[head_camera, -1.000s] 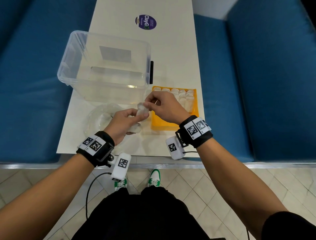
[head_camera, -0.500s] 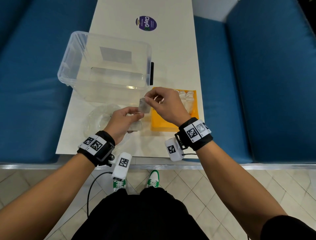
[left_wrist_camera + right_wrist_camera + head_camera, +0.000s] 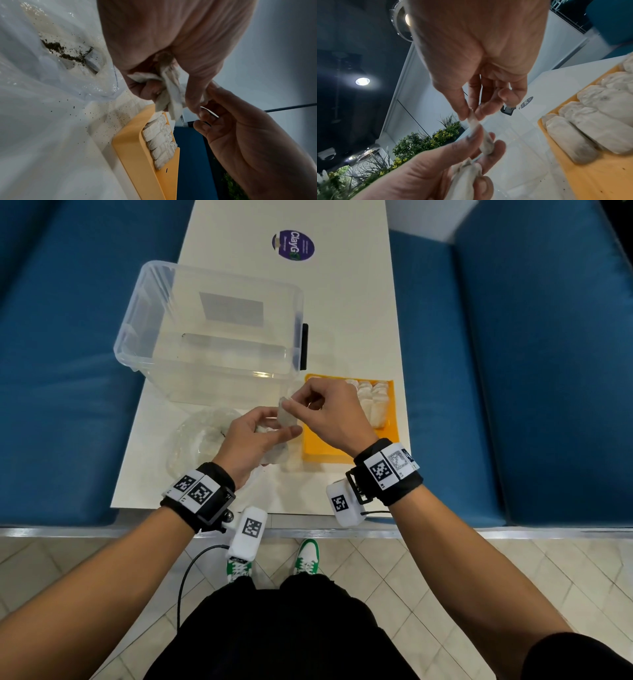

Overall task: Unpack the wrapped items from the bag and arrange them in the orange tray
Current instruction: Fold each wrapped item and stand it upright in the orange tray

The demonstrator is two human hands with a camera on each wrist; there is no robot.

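Note:
My left hand (image 3: pixel 263 433) grips a bunch of white wrapped items (image 3: pixel 171 97) just left of the orange tray (image 3: pixel 318 451). My right hand (image 3: pixel 308 405) pinches the top of one wrapped item (image 3: pixel 285 416) between thumb and forefinger. In the right wrist view this item (image 3: pixel 476 124) stretches from the pinch down to my left hand's fingertips (image 3: pixel 489 136), which still touch its lower end. Several wrapped items (image 3: pixel 373 402) lie in rows at the tray's far right. The clear plastic bag (image 3: pixel 198 440) lies crumpled on the table to the left of my left hand.
A large clear plastic tub (image 3: pixel 212 330) stands behind the bag and tray. Dark crumbs (image 3: pixel 60 51) lie inside the bag and are scattered on the white table (image 3: pixel 342 302). Blue benches (image 3: pixel 513 371) flank the narrow table. The table's near edge is close below my wrists.
My right hand has drawn one wrapped item a little up and out of the bunch in my left hand. The left hand has stayed almost in place.

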